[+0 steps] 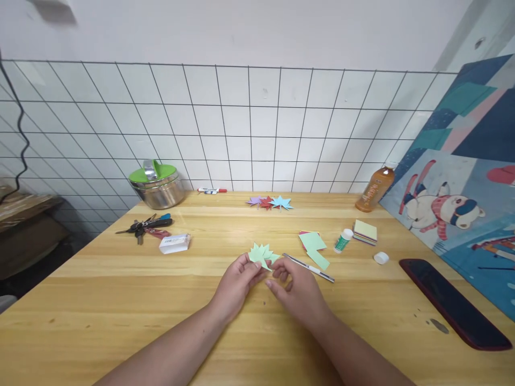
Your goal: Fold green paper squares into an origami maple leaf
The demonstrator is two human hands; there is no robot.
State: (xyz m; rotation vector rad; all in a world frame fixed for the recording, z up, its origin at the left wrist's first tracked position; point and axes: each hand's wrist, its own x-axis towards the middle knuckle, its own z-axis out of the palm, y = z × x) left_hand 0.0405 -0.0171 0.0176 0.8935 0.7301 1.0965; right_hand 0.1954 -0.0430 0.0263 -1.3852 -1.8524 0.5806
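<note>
the pale green folded paper leaf with spiky points sits low over the light wooden table, just in front of the person and about midway across it. the left hand pinches its lower left edge, thumb and fingertips pressed together on the paper. the right hand comes in from the other side, fingers curled, its fingertips at the leaf's lower right corner; they seem to nip the paper there, though the exact contact is too small to tell for sure.

the relation that matters: the leaf lies just beyond both grips, its spikes fanning up and away from the person toward the wall, its stem end down between the two hands. both hands are about equally near, the left with the clearer hold.

taking the leaf as landmark: just to its right lie a slim silver craft knife and loose pale green paper offcuts; farther right a small green-and-white glue stick, a stack of coloured square papers and a white cap. well behind it, three finished paper leaves in purple, red and blue. to its left, a white box and a bunch of keys.
</note>
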